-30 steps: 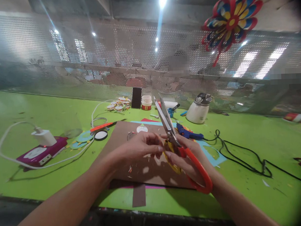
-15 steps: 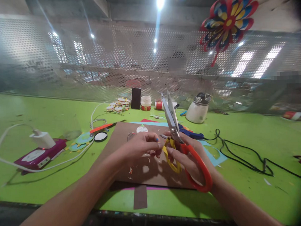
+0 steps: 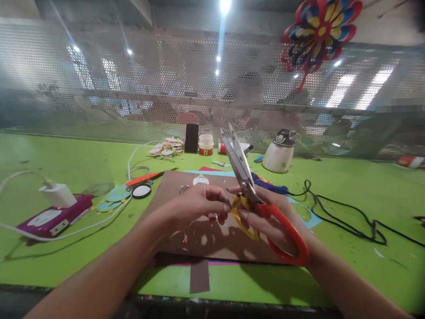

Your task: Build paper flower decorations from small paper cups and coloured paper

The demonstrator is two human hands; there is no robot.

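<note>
My right hand (image 3: 270,208) is wrapped round a pair of scissors (image 3: 241,170) whose blades point up and stand slightly apart. One handle loop is red, and a yellow loop beside it looks like the other handle. Close to that yellow loop, my left hand (image 3: 196,206) has its thumb and fingers pinched together. Whatever is between those fingertips is too small to make out; a tiny blue spot shows there. Both hands are above a brown board (image 3: 171,189) with small paper scraps on it. A round white tag (image 3: 200,179) lies near the board's far edge.
At left are a purple power strip (image 3: 56,221) with a white charger (image 3: 58,195) and cable, and an orange cutter (image 3: 143,179). A phone (image 3: 192,138), a jar (image 3: 206,145) and a white bottle (image 3: 278,152) stand behind. A blue glue gun (image 3: 271,186) trails black cord rightward.
The scissors have tilted a little to the left at their tips, and their red handle has shifted slightly right. My left hand keeps its pinch in nearly the same place.
</note>
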